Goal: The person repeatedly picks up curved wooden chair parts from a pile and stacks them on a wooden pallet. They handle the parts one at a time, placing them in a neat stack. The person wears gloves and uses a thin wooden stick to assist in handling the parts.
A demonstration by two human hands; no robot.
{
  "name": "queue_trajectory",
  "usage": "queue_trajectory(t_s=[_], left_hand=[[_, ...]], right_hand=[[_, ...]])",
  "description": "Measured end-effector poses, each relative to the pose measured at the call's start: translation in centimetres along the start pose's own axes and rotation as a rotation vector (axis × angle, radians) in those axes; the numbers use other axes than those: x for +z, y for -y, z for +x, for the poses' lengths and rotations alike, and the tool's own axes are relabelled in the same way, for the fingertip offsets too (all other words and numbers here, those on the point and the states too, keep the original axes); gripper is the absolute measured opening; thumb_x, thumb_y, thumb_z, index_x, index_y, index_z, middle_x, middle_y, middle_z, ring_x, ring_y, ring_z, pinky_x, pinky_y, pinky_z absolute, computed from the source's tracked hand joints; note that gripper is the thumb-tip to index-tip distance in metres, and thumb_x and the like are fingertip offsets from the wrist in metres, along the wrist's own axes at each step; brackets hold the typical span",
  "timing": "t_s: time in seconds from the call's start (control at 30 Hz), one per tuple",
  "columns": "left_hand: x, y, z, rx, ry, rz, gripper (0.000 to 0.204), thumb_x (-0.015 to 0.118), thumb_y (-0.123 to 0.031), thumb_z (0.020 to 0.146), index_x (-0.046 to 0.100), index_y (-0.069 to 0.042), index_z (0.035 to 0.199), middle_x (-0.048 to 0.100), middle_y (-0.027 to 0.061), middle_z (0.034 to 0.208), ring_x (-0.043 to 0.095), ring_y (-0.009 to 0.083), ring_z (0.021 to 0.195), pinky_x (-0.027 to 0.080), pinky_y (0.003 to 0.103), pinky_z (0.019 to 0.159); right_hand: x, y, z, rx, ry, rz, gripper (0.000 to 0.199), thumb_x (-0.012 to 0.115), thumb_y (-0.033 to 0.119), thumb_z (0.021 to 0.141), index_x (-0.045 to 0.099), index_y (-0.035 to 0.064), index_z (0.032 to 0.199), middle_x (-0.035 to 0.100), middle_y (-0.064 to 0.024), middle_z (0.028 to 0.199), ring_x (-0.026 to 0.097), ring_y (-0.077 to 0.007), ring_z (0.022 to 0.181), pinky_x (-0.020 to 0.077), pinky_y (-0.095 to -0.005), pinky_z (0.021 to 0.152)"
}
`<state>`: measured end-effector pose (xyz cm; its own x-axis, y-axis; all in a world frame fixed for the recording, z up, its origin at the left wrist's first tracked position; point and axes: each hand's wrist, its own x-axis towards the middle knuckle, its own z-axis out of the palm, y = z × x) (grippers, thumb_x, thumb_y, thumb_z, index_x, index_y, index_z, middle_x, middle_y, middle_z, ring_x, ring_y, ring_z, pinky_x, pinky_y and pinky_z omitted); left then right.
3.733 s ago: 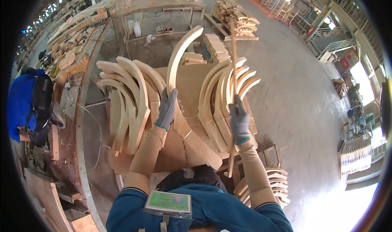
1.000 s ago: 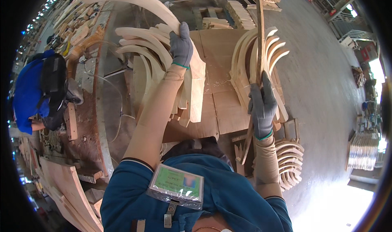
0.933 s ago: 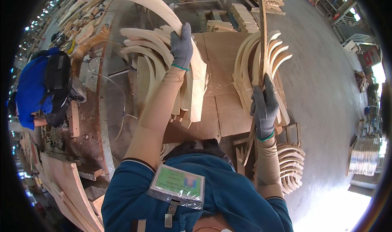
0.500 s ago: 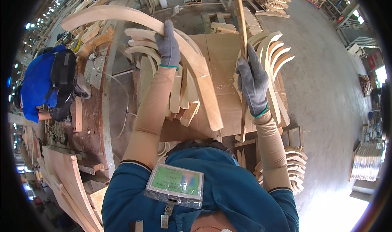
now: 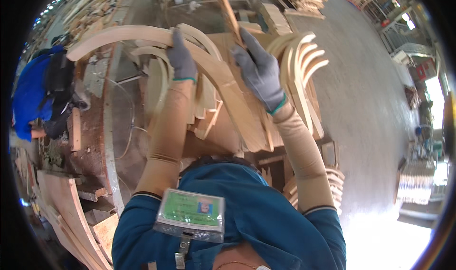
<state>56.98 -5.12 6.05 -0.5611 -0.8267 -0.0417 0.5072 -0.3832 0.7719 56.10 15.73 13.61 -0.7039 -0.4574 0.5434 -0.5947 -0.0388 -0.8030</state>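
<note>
My gloved left hand (image 5: pixel 181 58) is closed around a long curved wooden piece (image 5: pixel 223 82), pale and wide, which arcs from the far left down toward my body. My gloved right hand (image 5: pixel 261 73) grips a second wooden piece (image 5: pixel 226 9), seen edge-on, its lower part running behind the hand toward me. The two pieces lie close together near their lower ends; whether they touch I cannot tell. Under my left hand is a pile of similar curved pieces (image 5: pixel 205 99). Beside my right forearm rests another stack of curved pieces (image 5: pixel 293 82).
Brown cardboard (image 5: pixel 216 41) covers the surface beneath the stacks. More curved pieces (image 5: pixel 335 187) are stacked lower at the right. On the left, a person in blue (image 5: pixel 33 94) bends by a worn bench (image 5: pixel 92 165). Boards (image 5: pixel 61 198) lean at the lower left.
My right hand has moved left with its piece, closer to the one in my left hand. That piece now tilts more to the left. The whole view has shifted slightly.
</note>
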Motion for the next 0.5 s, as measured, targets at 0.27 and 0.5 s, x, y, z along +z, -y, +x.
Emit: queue_trajectory(t_s=[0.27, 0.5], left_hand=[[1.3, 1.2, -1.9, 0.238, -0.063, 0.166, 0.052, 0.06, -0.033, 0.091, 0.048, 0.005, 0.124, 0.061, 0.0132, 0.107, 0.06, 0.0213, 0.092, 0.049, 0.034, 0.079], [2.1, 2.8, -3.7, 0.107, -0.156, 0.087, 0.043, 0.062, -0.035, 0.089, 0.049, 0.002, 0.109, 0.061, 0.0125, 0.086, 0.061, 0.0197, 0.07, 0.05, 0.033, 0.057]], right_hand=[[-0.1, 0.5, -1.0, 0.077, 0.068, -0.14, 0.042, 0.059, 0.014, 0.091, 0.052, -0.0041, 0.128, 0.054, -0.0066, 0.064, 0.049, -0.0085, 0.056, 0.0433, -0.0245, 0.052], [1.6, -1.2, -4.2, -0.104, 0.255, -0.29, 0.043, 0.059, 0.013, 0.09, 0.051, -0.0029, 0.13, 0.065, -0.0155, 0.079, 0.062, -0.0165, 0.069, 0.0487, -0.0278, 0.062]])
